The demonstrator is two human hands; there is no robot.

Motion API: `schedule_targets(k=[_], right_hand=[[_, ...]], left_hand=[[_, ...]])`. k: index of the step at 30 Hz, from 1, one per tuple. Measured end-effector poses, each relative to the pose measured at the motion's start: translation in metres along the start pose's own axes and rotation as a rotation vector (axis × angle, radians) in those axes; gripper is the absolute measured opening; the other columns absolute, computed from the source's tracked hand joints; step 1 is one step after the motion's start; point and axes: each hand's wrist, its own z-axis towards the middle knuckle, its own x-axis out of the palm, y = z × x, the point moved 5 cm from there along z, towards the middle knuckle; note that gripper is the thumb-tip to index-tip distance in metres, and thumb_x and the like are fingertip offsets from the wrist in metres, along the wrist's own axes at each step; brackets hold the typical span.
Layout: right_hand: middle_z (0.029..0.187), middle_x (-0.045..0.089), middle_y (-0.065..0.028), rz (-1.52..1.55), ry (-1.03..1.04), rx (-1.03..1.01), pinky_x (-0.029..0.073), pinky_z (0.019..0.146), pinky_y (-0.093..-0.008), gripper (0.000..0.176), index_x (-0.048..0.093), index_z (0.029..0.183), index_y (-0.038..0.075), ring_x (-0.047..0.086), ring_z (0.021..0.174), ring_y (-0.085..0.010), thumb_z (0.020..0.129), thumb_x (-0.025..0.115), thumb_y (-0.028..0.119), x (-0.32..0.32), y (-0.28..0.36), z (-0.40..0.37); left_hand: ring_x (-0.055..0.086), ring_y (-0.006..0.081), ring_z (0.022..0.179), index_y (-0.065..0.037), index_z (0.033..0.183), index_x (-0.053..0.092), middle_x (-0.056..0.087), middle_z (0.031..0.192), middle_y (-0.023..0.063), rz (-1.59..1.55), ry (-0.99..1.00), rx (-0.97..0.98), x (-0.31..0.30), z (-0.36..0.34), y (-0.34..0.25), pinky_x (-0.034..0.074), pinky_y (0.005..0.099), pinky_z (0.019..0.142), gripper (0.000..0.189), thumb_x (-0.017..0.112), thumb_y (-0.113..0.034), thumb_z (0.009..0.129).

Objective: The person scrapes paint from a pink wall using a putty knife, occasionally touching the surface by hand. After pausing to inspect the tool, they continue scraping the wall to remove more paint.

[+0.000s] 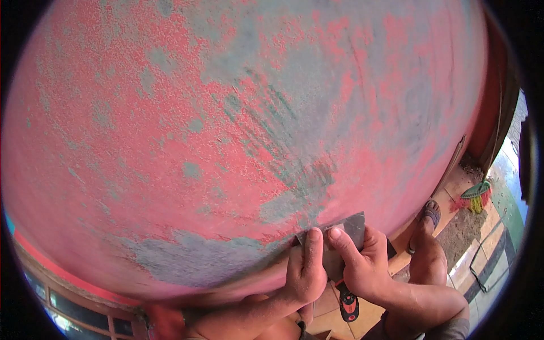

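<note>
A scraper with a wide grey metal blade (pixel 355 228) is held between my two hands, its blade edge up against the wall. Its black and red handle (pixel 348 306) hangs down below the blade. My left hand (pixel 309 269) grips the left side of the blade, thumb laid flat along the face. On the right side, my right hand (pixel 365 263) is closed round the blade with its thumb pressed on the face; the fingers behind are partly hidden. The wall (pixel 170 113) is worn pink paint with grey-green bare patches. Dark green scrape marks (pixel 266 124) run down towards the blade.
A broom with green, red and yellow bristles (pixel 476 198) lies on the tiled floor at right, near a heap of dirt (pixel 462 232). My sandalled foot (pixel 432 214) stands close to the wall. A window frame (pixel 79 309) shows at lower left.
</note>
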Motion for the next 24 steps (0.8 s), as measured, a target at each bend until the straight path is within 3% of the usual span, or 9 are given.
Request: schedule_targets(k=[4,10,14,17,24], right_hand=[[0.073,0.067,-0.0012,0.011,-0.015,0.005,0.045,0.049,-0.0231,0.021,0.067,0.091,-0.001,0.057,0.061,-0.0048,0.097,0.066,0.019,-0.002,-0.003,-0.001],[0.073,0.067,-0.0008,-0.006,-0.053,-0.034,0.045,0.05,-0.0232,0.02,0.067,0.091,-0.001,0.057,0.062,-0.0042,0.097,0.066,0.018,0.001,0.0,0.0],[0.073,0.067,-0.0002,0.003,-0.035,-0.087,0.045,0.052,-0.0234,0.019,0.067,0.09,-0.002,0.056,0.063,-0.0039,0.096,0.066,0.016,0.006,0.013,0.002],[0.072,0.066,0.0001,0.009,-0.026,-0.05,0.045,0.052,-0.0235,0.019,0.068,0.09,-0.002,0.056,0.063,-0.0038,0.096,0.067,0.016,0.004,0.013,0.001],[0.073,0.066,0.0008,-0.078,-0.032,0.048,0.045,0.054,-0.0237,0.022,0.068,0.088,-0.002,0.055,0.066,-0.0033,0.096,0.067,0.018,-0.002,0.011,-0.002]], left_hand=[[0.056,0.0083,0.083,0.001,0.096,0.062,0.063,0.09,0.0037,0.022,-0.025,0.08,0.01,0.002,-0.012,0.047,0.0261,0.07,0.04,0.038,-0.028,0.109],[0.057,0.0086,0.079,0.002,0.096,0.063,0.064,0.084,0.0029,0.173,-0.063,0.051,0.01,-0.001,-0.016,0.047,0.0259,0.066,0.042,0.038,-0.029,0.109],[0.056,0.009,0.078,-0.004,0.094,0.062,0.063,0.084,0.0033,0.13,-0.057,0.056,0.019,0.003,-0.032,0.046,0.0265,0.064,0.044,0.037,-0.036,0.109],[0.058,0.0092,0.076,0.002,0.094,0.063,0.064,0.081,0.0035,0.083,-0.128,0.071,0.015,0.0,-0.023,0.048,0.0267,0.064,0.041,0.039,-0.028,0.109],[0.059,0.009,0.076,0.002,0.095,0.062,0.063,0.08,0.0033,0.208,-0.047,0.115,0.012,0.002,-0.02,0.048,0.0272,0.064,0.039,0.039,-0.027,0.109]])
